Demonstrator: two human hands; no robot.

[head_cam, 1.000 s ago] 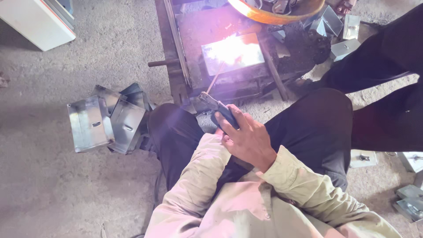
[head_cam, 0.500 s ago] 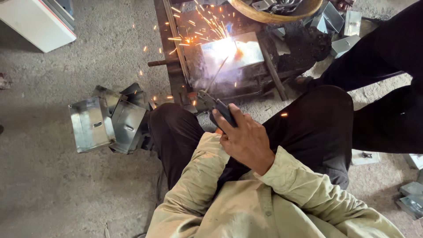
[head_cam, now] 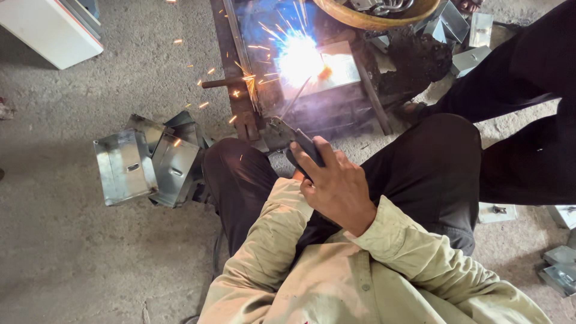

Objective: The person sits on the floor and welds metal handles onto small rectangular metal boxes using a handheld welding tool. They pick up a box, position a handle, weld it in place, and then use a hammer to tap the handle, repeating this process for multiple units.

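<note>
Electrode holder (head_cam: pixel 300 144), dark, sits at frame centre, gripped in the right hand (head_cam: pixel 336 186), fingers wrapped tight round its handle. Left of it: stacked grey sheet-metal boxes (head_cam: pixel 150 159) on the concrete floor (head_cam: pixel 72 252). Left hand hidden beneath the right; its grip cannot be told. Rod (head_cam: pixel 294 101) thin, runs up into arc glare (head_cam: pixel 300 59), which washes out the workpiece (head_cam: pixel 339 69). Far right: another person's dark trouser legs (head_cam: pixel 528 114), cut off.

Beige buttoned long-sleeved shirt, dark trousers, bare hands (head_cam: pixel 338 186).
</note>
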